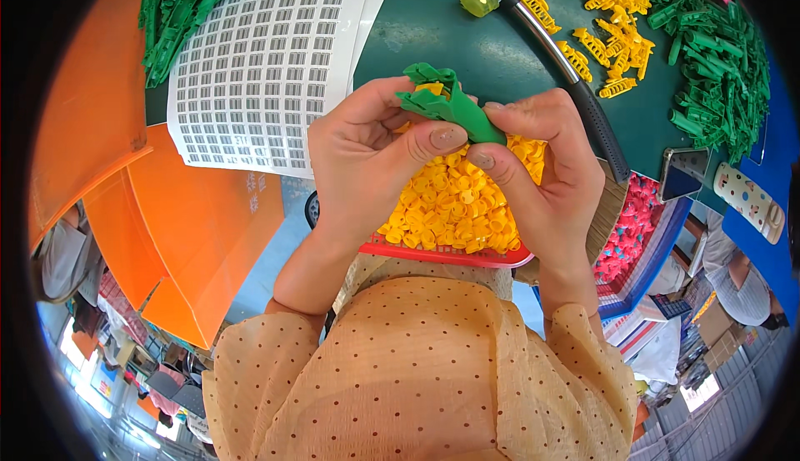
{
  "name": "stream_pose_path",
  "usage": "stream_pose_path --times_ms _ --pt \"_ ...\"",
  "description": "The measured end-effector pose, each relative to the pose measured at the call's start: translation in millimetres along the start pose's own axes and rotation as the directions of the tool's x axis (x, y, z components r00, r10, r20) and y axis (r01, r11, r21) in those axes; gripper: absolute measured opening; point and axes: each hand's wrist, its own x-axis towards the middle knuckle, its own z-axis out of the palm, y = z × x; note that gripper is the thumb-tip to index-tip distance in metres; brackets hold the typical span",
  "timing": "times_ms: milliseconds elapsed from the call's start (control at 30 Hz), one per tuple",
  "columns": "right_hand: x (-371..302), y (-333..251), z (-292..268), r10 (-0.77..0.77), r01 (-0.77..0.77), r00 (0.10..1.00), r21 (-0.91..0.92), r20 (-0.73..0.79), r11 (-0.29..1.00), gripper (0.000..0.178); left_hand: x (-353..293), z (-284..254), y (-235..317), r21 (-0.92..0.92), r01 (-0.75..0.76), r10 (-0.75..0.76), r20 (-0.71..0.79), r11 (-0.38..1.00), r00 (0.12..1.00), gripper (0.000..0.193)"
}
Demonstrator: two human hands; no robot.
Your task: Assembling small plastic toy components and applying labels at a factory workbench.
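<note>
Between my two hands, over the red basket, is a tubular green plastic part [467, 115] with a flared, jagged end. A bit of yellow plastic [432, 88] shows inside that flared end. My left hand [354, 152] is closed around the flared end, its thumb pressed along the near side. At the narrower right end, the thumb and index finger of my right hand [550, 157] pinch the part; whether they also hold a small piece there is hidden. Below, small yellow plastic caps [458, 202] fill the red basket [442, 253] close to my body.
A hammer [546, 40] with a yellow head lies beyond my right hand. Yellow ladder-shaped pieces [617, 32] and green parts [721, 69] lie at far right. A label sheet [258, 69], orange panels [196, 236], a phone [683, 173] and a blue crate [642, 282] flank me.
</note>
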Motion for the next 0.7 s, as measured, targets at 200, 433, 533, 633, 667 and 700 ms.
stream_pose_path --times_ms 200,433,533,633,667,700 --pt "-1.2 -0.7 2.0 0.228 -0.219 0.974 0.294 0.005 0.93 0.024 2.2 2.7 5.7 0.019 0.102 -0.101 -0.033 0.995 0.994 0.03" --pt "-5.0 -2.2 7.1 0.036 -0.028 0.994 0.084 -0.102 0.996 0.025 -0.8 3.4 -0.3 0.081 -0.025 0.027 -0.022 0.996 0.999 0.03" --pt "-1.7 -0.7 6.2 -0.005 0.008 0.997 0.04 -0.081 0.999 0.026 -0.6 1.1 1.0 0.082 -0.045 0.046 -0.007 0.996 0.999 0.032" --pt "1.5 -0.4 0.6 0.064 -0.063 0.998 0.091 0.001 0.994 0.026 0.2 3.8 2.4 0.075 0.005 -0.007 0.023 0.997 1.0 0.031" --pt "2.3 0.9 2.7 0.048 -0.046 0.999 0.078 -0.02 0.996 0.027 -1.0 6.3 0.6 0.057 -0.026 0.027 -0.002 0.998 1.0 0.032" --pt "2.7 2.3 4.4 0.033 -0.03 0.999 0.066 -0.04 0.997 0.027 -2.2 9.0 -0.8 0.039 -0.058 0.059 -0.028 0.998 0.998 0.033"
